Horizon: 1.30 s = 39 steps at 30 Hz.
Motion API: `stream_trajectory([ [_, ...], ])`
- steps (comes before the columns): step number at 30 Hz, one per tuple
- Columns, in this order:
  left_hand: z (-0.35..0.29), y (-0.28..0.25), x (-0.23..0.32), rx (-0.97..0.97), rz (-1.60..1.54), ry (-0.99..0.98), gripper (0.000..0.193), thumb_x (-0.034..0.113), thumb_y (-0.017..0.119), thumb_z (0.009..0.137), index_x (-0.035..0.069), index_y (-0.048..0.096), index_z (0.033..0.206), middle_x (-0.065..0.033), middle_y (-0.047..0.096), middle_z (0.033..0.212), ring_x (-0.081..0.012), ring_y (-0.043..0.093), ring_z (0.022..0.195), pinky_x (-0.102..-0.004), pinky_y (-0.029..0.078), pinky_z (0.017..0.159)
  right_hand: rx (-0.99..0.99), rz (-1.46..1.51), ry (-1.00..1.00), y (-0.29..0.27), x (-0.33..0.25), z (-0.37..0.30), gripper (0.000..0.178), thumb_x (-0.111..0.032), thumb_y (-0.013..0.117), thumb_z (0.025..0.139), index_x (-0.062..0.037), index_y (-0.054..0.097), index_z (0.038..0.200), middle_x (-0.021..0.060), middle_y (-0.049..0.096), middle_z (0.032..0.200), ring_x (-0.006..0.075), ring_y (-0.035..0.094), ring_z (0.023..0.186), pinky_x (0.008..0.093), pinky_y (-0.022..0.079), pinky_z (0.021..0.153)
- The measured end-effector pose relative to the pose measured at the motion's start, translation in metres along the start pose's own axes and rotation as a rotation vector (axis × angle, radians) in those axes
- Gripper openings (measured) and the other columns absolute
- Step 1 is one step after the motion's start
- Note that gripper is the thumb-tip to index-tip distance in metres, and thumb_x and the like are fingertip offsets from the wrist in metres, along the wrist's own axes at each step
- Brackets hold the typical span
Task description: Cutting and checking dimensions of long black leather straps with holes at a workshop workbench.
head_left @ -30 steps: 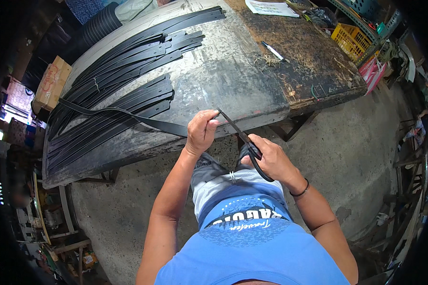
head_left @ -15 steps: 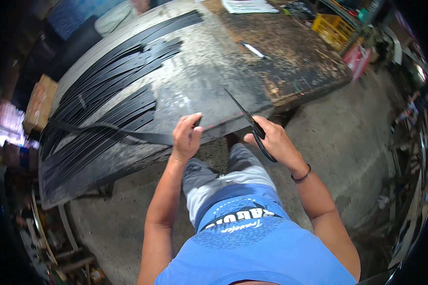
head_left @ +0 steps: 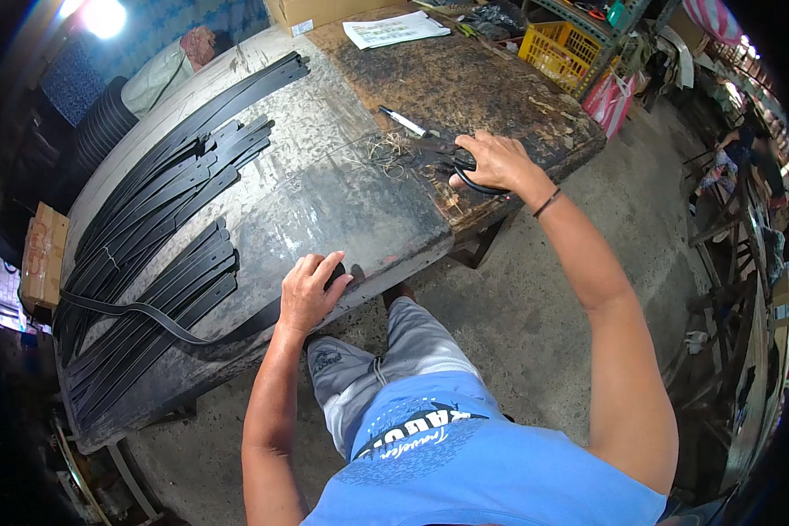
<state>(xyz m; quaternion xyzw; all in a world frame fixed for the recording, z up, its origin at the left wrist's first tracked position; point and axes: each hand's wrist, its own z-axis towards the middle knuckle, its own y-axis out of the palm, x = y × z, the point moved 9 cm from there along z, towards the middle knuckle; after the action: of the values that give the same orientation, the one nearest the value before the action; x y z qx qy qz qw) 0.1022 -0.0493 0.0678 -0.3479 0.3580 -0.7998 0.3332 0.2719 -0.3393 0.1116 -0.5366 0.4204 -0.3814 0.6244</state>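
My left hand (head_left: 305,294) is closed on the end of a long black strap (head_left: 162,323), at the table's near edge. From there the strap runs left across the piles. In my right hand (head_left: 497,165) is a pair of black-handled scissors (head_left: 480,186), low over the brown wooden part of the table; the blades are hard to make out against the dark surface. Close to them lie a white and black pen (head_left: 403,121) and a tangle of thin pale threads (head_left: 390,156). Black strips with shaped ends lie in a near pile (head_left: 180,289) and a farther pile (head_left: 184,167).
The grey table (head_left: 324,210) has a sheaf of papers (head_left: 394,31) and a cardboard box (head_left: 324,9) at its far side. Another carton (head_left: 44,254) stands by the left end. Beyond the right corner are a yellow crate (head_left: 557,57) and a pink striped bag (head_left: 611,105).
My right hand has carried the scissors away from my body, from the near edge to over the wooden part. My left hand still holds the strap end. The head view has shifted.
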Motion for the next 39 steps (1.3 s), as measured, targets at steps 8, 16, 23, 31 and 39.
stream_trajectory([
  [8,0.001,0.005,-0.01,-0.043,0.055,-0.105,0.039,0.023,0.077,0.075,0.014,0.064,0.11,-0.0059,0.056,0.084,-0.0248,0.057,0.075,-0.0366,0.048,0.064,-0.077,-0.226,-0.068,-0.014,-0.004,0.043,0.083,-0.062,0.08,0.058,-0.0176,0.057,0.125,0.0138,0.055,0.117,0.0337,0.05,0.116,0.0451,0.042,0.097],
  [16,0.004,0.008,-0.016,-0.075,0.058,-0.119,0.04,0.024,0.077,0.074,0.014,0.064,0.111,-0.0054,0.056,0.084,-0.0244,0.056,0.073,-0.0363,0.047,0.063,-0.085,-0.249,-0.152,-0.019,0.002,0.044,0.083,-0.058,0.082,0.056,-0.0189,0.058,0.125,0.0097,0.055,0.111,0.0302,0.051,0.113,0.0433,0.043,0.096],
  [23,0.002,0.021,-0.021,-0.247,0.059,-0.176,0.057,0.036,0.073,0.077,0.014,0.058,0.127,-0.0113,0.057,0.11,-0.0312,0.052,0.102,-0.0452,0.041,0.088,0.035,-0.309,-0.327,-0.02,-0.022,0.038,0.077,-0.05,0.085,0.057,-0.0203,0.057,0.123,0.0064,0.054,0.102,0.027,0.051,0.104,0.0401,0.043,0.088],
  [31,0.118,0.053,-0.018,-0.025,0.129,-0.079,0.067,0.053,0.057,0.087,0.021,0.041,0.144,-0.0171,0.038,0.141,-0.0372,0.036,0.129,-0.0501,0.03,0.103,0.133,-0.305,-0.437,-0.03,-0.045,0.027,0.077,-0.045,0.086,0.057,-0.0205,0.055,0.123,0.0043,0.052,0.097,0.025,0.051,0.099,0.0383,0.044,0.085],
  [39,0.16,0.096,-0.032,-0.114,0.321,-0.122,0.057,0.056,0.052,0.09,0.017,0.057,0.131,-0.0165,0.037,0.146,-0.037,0.025,0.14,-0.0603,0.021,0.108,0.041,-0.25,-0.309,-0.038,-0.017,0.02,0.075,-0.046,0.085,0.059,-0.0193,0.056,0.123,0.0066,0.054,0.1,0.0274,0.052,0.102,0.0409,0.045,0.087],
])
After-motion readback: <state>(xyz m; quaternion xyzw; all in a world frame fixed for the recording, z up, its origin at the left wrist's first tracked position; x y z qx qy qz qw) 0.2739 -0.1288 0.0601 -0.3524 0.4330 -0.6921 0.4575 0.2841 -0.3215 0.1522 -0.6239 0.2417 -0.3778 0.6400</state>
